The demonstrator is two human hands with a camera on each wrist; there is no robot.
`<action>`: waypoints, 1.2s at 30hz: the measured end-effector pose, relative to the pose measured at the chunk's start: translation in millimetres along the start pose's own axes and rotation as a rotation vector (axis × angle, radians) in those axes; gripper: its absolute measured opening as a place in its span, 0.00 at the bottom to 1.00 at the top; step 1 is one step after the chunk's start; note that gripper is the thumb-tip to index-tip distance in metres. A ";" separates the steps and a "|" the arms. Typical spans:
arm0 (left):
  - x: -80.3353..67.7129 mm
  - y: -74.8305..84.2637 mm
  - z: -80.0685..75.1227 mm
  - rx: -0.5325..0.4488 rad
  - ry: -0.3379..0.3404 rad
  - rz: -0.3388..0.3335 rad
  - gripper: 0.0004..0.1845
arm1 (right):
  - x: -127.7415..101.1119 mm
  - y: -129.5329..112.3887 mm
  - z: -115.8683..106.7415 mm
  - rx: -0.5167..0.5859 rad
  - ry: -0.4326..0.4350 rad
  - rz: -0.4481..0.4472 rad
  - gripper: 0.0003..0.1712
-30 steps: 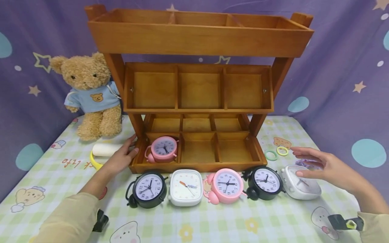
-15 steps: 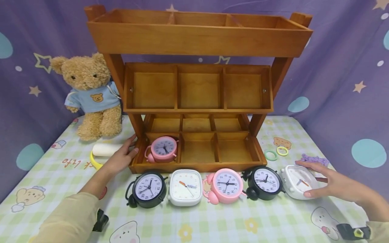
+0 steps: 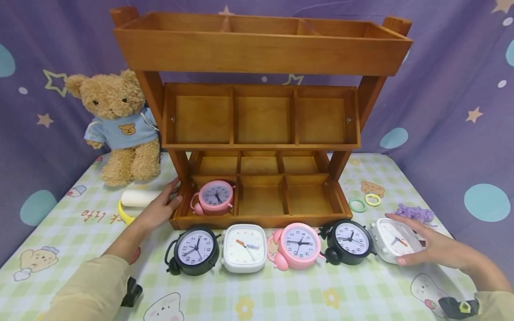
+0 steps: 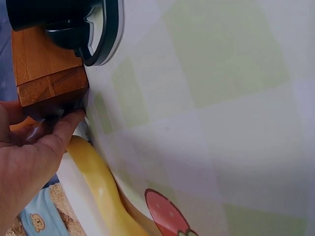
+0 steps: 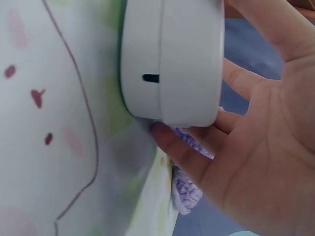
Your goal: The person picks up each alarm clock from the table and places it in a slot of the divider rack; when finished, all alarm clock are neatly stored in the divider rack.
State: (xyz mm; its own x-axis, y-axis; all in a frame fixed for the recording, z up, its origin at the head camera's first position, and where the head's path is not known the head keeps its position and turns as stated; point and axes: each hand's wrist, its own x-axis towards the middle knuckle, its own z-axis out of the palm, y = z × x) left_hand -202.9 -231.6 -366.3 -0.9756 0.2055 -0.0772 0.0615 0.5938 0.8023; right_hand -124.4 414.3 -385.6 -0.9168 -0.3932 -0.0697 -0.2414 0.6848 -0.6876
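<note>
On checked cloth (image 3: pixel 249 294), right hand (image 3: pixel 437 249) cups the white clock (image 3: pixel 395 243); left hand (image 3: pixel 158 209) rests flat against the wooden rack (image 3: pixel 261 218).

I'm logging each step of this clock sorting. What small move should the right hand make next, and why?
Probably close the fingers and lift: the right hand already cups the white square clock, and the shelf compartment beside the pink clock stands free.

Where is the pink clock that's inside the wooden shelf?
In the head view, the pink clock sits in the bottom tier's front left compartment of the wooden shelf, beside the left hand.
</note>
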 end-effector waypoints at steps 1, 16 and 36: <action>0.0 0.0 -0.1 0.000 -0.001 0.001 0.34 | 0.0 0.1 0.8 0.010 0.001 0.015 0.58; 0.8 -2.9 0.1 -0.016 -0.006 0.005 0.34 | 0.1 -2.7 3.2 0.017 0.045 0.053 0.53; -0.5 1.7 -0.1 0.008 0.001 0.000 0.34 | 5.0 -22.9 -20.0 -0.075 0.078 0.057 0.49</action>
State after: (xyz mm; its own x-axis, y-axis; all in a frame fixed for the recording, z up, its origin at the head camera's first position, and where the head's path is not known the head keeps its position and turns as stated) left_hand -202.3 -230.8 -364.8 -0.9758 0.2047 -0.0766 0.0631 0.5997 0.7977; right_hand -129.8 408.9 -355.8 -0.9510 -0.3053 -0.0488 -0.2086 0.7501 -0.6276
